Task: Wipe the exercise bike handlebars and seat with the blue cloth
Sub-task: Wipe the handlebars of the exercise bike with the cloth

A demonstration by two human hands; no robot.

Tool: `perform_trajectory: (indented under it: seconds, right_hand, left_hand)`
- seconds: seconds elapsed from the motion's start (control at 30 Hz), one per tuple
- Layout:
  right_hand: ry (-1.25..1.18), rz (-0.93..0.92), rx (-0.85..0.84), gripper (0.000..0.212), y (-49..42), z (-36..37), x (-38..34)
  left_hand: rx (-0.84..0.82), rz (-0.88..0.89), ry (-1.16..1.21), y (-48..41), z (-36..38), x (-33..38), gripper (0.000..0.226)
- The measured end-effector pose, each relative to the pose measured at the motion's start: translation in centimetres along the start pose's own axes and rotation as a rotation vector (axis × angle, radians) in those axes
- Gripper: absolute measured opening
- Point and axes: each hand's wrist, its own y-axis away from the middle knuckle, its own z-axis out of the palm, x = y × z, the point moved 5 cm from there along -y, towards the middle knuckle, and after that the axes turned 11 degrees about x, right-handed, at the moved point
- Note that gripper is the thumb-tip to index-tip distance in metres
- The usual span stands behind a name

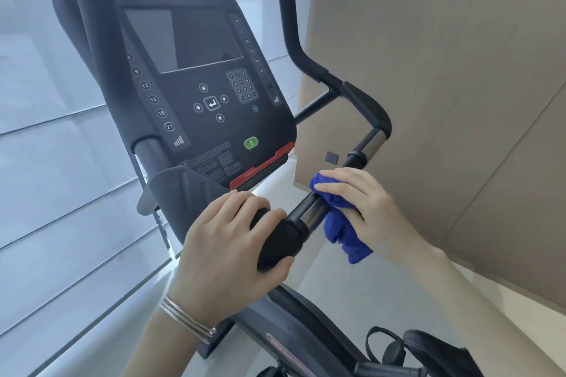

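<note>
The exercise bike's black handlebar (364,107) loops from an upright horn at the top right down to a padded grip near me. My left hand (226,245) grips that padded end of the bar. Just beyond it, my right hand (358,202) holds the blue cloth (343,232) wrapped round the chrome part of the handlebar, with a tail of cloth hanging below. The seat is not in view.
The bike's black console (196,79) with its dark screen and keypad stands tilted at the left. A white blind covers the window (46,162) behind it. A beige wall (459,70) rises close on the right. The bike frame (306,330) and a pedal strap (392,346) are below.
</note>
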Motion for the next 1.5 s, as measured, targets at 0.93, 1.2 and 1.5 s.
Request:
perform_trajectory:
  seconds: [0.93, 1.2, 1.5]
  right_hand:
    - [-0.414, 0.329, 0.620, 0.035, 6.9, 2.6, 3.7]
    - [-0.609, 0.293, 0.421, 0.036, 9.5, 7.0, -0.7]
    - [-0.533, 0.589, 0.678, 0.035, 6.8, 5.3, 5.0]
  left_hand:
    - [0.059, -0.056, -0.214, -0.2, 0.6, 1.0, 0.037]
    - [0.069, -0.071, -0.240, -0.1, 0.6, 0.9, 0.035]
    - [0.054, -0.097, -0.227, -0.4, 0.6, 0.9, 0.038]
